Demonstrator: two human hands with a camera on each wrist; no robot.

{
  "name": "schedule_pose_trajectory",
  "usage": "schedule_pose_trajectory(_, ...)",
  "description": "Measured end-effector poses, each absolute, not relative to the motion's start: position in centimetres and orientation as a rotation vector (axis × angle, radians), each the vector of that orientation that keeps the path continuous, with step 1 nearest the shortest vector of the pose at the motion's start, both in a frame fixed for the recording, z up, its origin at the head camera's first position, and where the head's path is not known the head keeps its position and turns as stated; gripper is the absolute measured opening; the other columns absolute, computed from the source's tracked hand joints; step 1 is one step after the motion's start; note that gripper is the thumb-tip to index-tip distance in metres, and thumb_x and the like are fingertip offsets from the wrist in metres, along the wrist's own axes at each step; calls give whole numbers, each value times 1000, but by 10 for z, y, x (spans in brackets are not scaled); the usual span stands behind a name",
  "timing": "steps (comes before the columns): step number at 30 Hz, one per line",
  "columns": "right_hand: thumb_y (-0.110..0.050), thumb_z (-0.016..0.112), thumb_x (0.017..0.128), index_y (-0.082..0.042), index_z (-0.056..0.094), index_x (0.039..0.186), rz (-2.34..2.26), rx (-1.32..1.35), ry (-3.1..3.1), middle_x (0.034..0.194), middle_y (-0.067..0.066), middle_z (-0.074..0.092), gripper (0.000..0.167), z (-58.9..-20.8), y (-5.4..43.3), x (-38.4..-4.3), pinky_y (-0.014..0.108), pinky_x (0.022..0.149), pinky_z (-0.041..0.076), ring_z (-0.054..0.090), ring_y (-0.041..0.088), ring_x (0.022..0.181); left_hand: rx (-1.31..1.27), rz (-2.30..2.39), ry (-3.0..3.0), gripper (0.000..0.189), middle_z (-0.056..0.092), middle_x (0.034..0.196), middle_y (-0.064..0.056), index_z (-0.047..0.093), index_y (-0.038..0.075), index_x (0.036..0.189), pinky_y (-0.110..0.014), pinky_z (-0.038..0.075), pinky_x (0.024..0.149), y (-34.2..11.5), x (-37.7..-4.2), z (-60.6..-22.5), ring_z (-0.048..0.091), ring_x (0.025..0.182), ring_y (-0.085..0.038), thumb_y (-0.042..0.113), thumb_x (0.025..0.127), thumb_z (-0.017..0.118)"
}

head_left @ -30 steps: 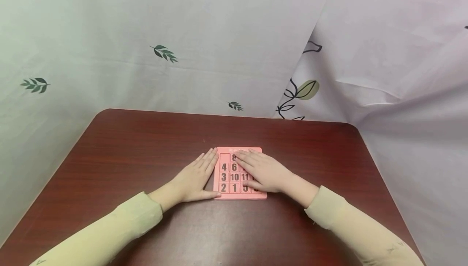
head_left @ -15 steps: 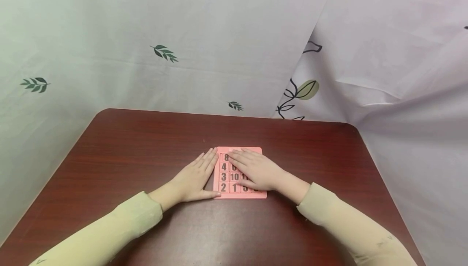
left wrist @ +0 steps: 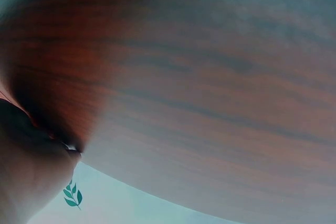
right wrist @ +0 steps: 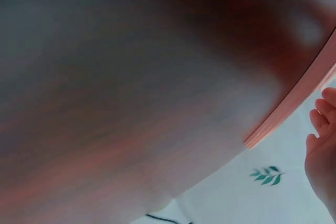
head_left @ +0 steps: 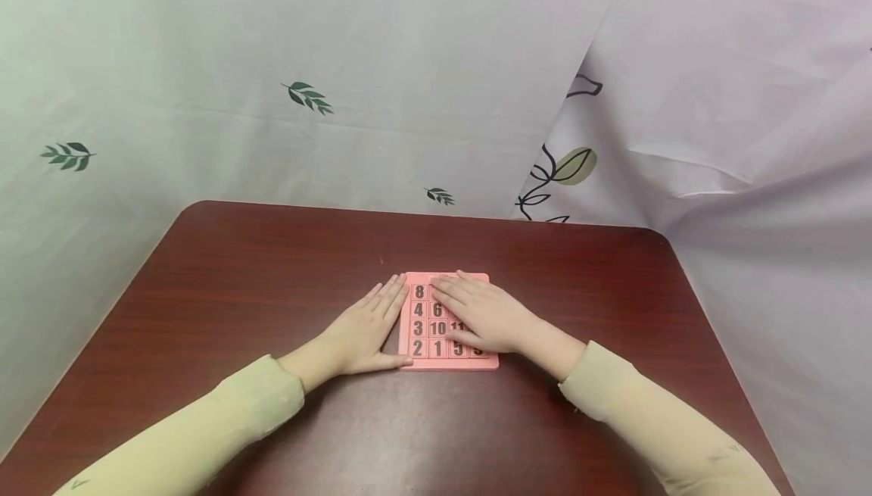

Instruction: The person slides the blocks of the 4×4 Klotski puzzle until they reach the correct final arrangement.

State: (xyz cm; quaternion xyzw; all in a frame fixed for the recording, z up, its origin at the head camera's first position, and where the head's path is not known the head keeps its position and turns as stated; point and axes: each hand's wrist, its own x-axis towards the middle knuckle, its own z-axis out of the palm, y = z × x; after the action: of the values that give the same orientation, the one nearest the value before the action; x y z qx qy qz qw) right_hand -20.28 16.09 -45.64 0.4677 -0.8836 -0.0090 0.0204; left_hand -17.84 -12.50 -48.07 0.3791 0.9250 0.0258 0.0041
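A pink sliding number puzzle point(head_left: 448, 365) lies flat on the table, its dark-numbered tiles facing up. Tile 8 point(head_left: 418, 292) occupies the upper left corner, with 4, 3 and 2 below it. My left hand point(head_left: 359, 335) rests along the puzzle's left edge, fingers straight, thumb by the near corner. Over the right part of the board lies my right hand point(head_left: 496, 319), fingers extended, hiding most of the upper right tiles. The right wrist view catches the puzzle's side edge point(right wrist: 294, 98) and part of that hand point(right wrist: 323, 156). Part of my left hand point(left wrist: 37, 177) shows in its wrist view.
The puzzle sits on a dark red-brown wooden table point(head_left: 286, 254) with rounded far corners. A pale curtain point(head_left: 381, 49) with leaf prints hangs behind it and along both sides.
Tile 8 has slid left from the second column into the top left corner. My right hand moved left with it, then slightly back right. The left hand stayed in place.
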Motion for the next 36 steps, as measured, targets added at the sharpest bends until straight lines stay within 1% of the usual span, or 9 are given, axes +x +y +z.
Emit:
schedule_pose_trajectory(6,-51,59,104,-4,46,160,-34,1379,-2753,168,14,45,75,-458,184,-199,47,133,30,42,27,158,1193,102,2905,116,19,174,-30,24,-12,163,-52,29,133,-125,-178,-480,23,163,-42,72,92,62)
schedule_pose_trajectory(10,-51,61,104,-3,45,160,-21,1372,-2746,167,14,46,76,-459,190,-198,46,133,30,43,27,157,1207,100,2912,115,21,173,-32,26,-12,162,-53,31,132,-126,-179,-481,26,162,-44,71,92,62)
schedule_pose_trajectory(14,-51,62,103,-3,45,160,2,1375,-2750,167,14,45,77,-459,187,-198,48,133,30,43,26,157,1207,102,2909,114,21,173,-32,25,-12,163,-53,31,132,-126,-180,-481,26,162,-43,70,93,62)
schedule_pose_trajectory(19,-52,59,104,-4,43,162,-6,1396,-2764,169,12,43,77,-460,176,-200,46,133,30,40,25,159,1204,105,2902,114,21,173,-31,26,-13,162,-52,30,132,-125,-180,-481,26,162,-43,70,93,62)
schedule_pose_trajectory(27,-50,57,106,-4,40,163,-9,1453,-2739,171,13,41,76,-460,156,-205,45,135,25,37,25,160,1191,90,2888,115,17,174,-30,23,-11,164,-51,27,134,-125,-179,-483,20,164,-42,72,94,60)
schedule_pose_trajectory(32,-52,56,106,-5,39,164,-35,1419,-2762,172,12,39,76,-457,162,-203,44,135,24,35,25,161,1195,95,2892,115,18,174,-30,24,-11,164,-52,28,133,-124,-179,-483,22,164,-42,72,93,60)
schedule_pose_trajectory(36,-52,58,105,-5,41,163,-32,1361,-2778,171,12,40,77,-456,180,-201,45,135,25,37,26,160,1193,88,2900,116,19,174,-30,24,-11,164,-52,29,133,-125,-179,-481,23,163,-42,72,93,61)
